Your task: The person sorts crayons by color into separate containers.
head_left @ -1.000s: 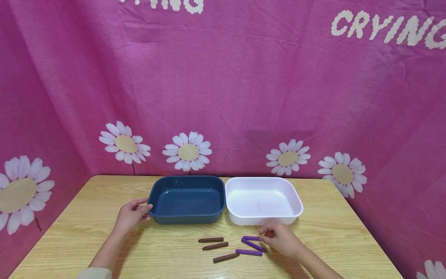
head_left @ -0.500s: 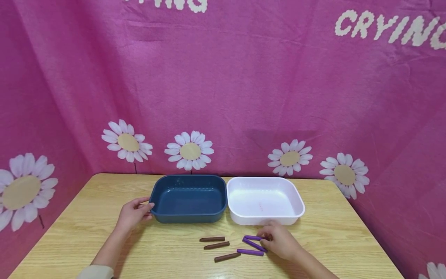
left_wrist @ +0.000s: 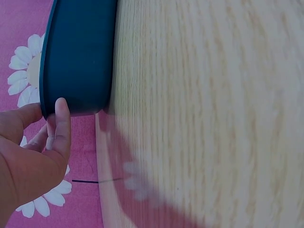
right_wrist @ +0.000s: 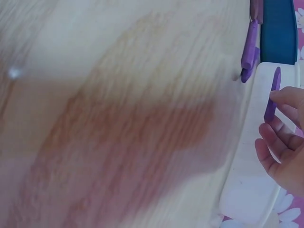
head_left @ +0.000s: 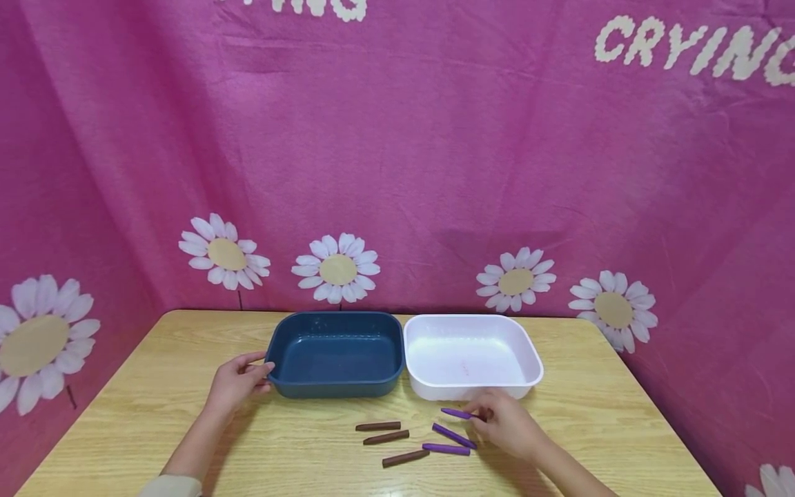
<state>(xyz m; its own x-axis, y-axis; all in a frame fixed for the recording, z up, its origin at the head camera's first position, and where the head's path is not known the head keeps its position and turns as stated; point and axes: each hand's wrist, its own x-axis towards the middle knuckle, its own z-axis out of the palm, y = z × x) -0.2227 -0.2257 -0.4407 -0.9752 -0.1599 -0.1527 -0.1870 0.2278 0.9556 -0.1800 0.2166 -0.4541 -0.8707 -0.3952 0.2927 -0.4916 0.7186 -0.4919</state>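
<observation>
My right hand (head_left: 506, 421) pinches a purple crayon (head_left: 458, 413) between thumb and fingers, lifted just in front of the white tray (head_left: 475, 392). In the right wrist view that crayon (right_wrist: 272, 97) appears against the tray's white side wall. Two other purple crayons lie on the table below the hand, one slanted (head_left: 454, 436) and one nearly level (head_left: 445, 449). At the left end of the dark blue tray (head_left: 338, 390), my left hand (head_left: 234, 383) holds its corner. The left wrist view shows thumb and fingertips against the rim and outer wall of the blue tray (left_wrist: 80, 57).
Three brown crayons lie left of the purple ones: a back one (head_left: 377, 426), a middle one (head_left: 386, 437) and a front one (head_left: 406, 458). Both trays stand side by side near the back of the wooden table (head_left: 298, 455). A pink flowered cloth (head_left: 397, 172) hangs behind.
My right hand has picked up the rearmost purple crayon from beside the slanted one and raised it toward the white tray. The left hand stays at the blue tray.
</observation>
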